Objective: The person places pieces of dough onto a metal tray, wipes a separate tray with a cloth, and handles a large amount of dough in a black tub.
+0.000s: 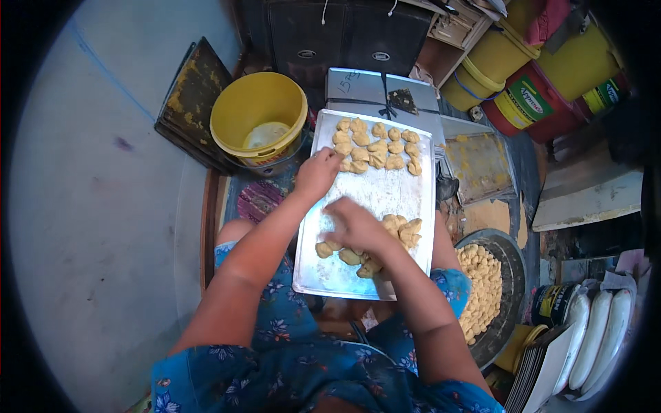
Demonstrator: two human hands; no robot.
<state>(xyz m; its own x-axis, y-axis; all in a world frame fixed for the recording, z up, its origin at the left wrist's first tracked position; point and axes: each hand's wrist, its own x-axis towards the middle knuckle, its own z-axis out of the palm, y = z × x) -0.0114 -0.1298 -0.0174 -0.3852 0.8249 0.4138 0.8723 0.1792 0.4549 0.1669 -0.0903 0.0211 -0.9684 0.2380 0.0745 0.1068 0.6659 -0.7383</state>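
Note:
A pale metal baking tray (375, 193) lies across my lap, its far end against a grey box. Rows of yellowish dough pieces (377, 146) sit at the tray's far end. At the left end of the nearest row, the closed fingers of my left hand (319, 175) are on a dough piece, which they partly hide. Over the tray's middle is my right hand (356, 224), smeared by motion, so its fingers and anything in them cannot be made out. Just beneath and beside it lies a loose heap of dough lumps (407, 233), partly covered by the hand and forearm.
A dark round basin (511, 268) full of small dough balls (480, 289) stands by my right knee. At the far left is a yellow bucket (227, 124), beside dark trays (191, 103) leaning on the wall. Beyond the tray lies a tied grey box (354, 86). Buckets (527, 100) crowd the far right.

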